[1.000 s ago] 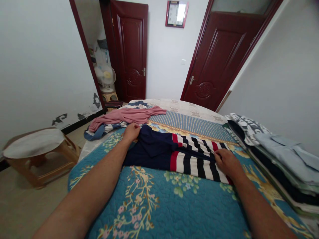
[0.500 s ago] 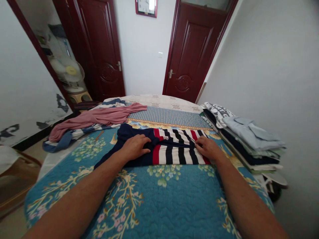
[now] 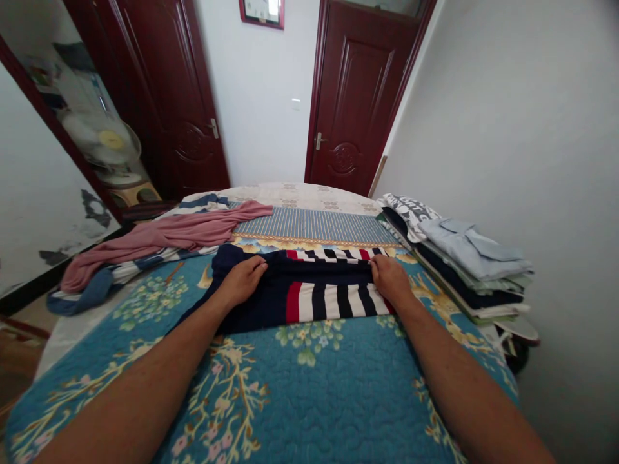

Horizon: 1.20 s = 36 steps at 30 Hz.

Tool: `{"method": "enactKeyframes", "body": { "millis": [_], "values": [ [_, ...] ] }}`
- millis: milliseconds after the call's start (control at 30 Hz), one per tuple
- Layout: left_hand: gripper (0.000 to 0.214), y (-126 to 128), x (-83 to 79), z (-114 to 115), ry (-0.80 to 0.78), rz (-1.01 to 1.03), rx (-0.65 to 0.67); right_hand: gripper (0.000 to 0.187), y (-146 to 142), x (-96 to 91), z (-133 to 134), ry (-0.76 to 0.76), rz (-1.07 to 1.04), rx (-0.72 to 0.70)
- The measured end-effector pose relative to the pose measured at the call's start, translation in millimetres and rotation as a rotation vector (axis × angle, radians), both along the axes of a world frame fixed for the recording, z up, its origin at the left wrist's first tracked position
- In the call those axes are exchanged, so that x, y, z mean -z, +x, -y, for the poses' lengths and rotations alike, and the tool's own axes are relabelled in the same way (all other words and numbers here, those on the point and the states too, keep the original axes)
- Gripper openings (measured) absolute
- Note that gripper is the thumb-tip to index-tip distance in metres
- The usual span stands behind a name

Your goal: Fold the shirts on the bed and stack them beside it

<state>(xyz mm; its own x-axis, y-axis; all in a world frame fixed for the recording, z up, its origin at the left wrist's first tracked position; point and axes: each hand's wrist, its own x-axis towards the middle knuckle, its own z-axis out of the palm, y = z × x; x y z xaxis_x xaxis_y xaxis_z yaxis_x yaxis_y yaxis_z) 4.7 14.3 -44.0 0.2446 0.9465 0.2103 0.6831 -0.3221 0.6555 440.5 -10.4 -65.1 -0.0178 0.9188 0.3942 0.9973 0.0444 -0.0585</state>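
Note:
A navy garment with white, black and red stripes (image 3: 329,301) lies lengthwise across the blue floral quilt (image 3: 333,386). My left hand (image 3: 246,277) is closed on the navy part, pinching an edge of the cloth. At the striped end, my right hand (image 3: 388,277) grips the same edge with fingers closed. Between the hands the cloth is lifted slightly and stretched, showing a plain navy strip. The fingertips of both hands are partly hidden by the fabric.
A pink garment (image 3: 169,238) and a blue-and-white striped one lie loosely at the bed's left edge. On the right stands a pile of folded clothes (image 3: 476,270), beside the white wall (image 3: 507,116). Two dark red doors (image 3: 345,109) and a fan (image 3: 109,142) are beyond.
Both hands have closed on the garment's middle edge and raised it a little, widening the navy strip. The camera view has shifted slightly to the right.

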Motion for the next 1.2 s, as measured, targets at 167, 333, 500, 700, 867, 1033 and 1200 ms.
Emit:
{"method": "enactKeyframes", "body": {
  "millis": [167,333,500,700,867,1033,1200],
  "values": [
    [0.039,-11.4,-15.3,3.9,-0.126,0.005,0.162,0.029,10.7,-3.4,1.1,0.06,-0.037,-0.023],
    [0.042,-20.8,-27.1,7.0,-0.163,-0.053,0.296,0.032,17.1,-11.0,8.6,-0.043,0.031,0.028],
    [0.041,-2.4,-19.9,8.9,0.179,-0.112,0.147,0.035,14.8,-15.6,10.3,-0.13,0.042,0.184],
    [0.051,14.5,17.4,5.5,0.207,-0.353,0.268,0.033,36.2,-14.5,8.1,-0.258,-0.052,0.412],
    [0.062,8.8,31.9,0.5,0.129,-0.478,0.253,0.038,66.5,-7.2,9.3,-0.212,-0.191,0.518],
    [0.061,9.9,33.6,1.5,0.115,-0.535,0.265,0.046,68.1,-10.5,4.5,0.01,-0.235,0.302],
    [0.069,14.0,32.6,6.4,0.096,-0.589,0.248,0.048,11.5,-15.2,1.4,0.097,-0.151,-0.143]
  ]
}}
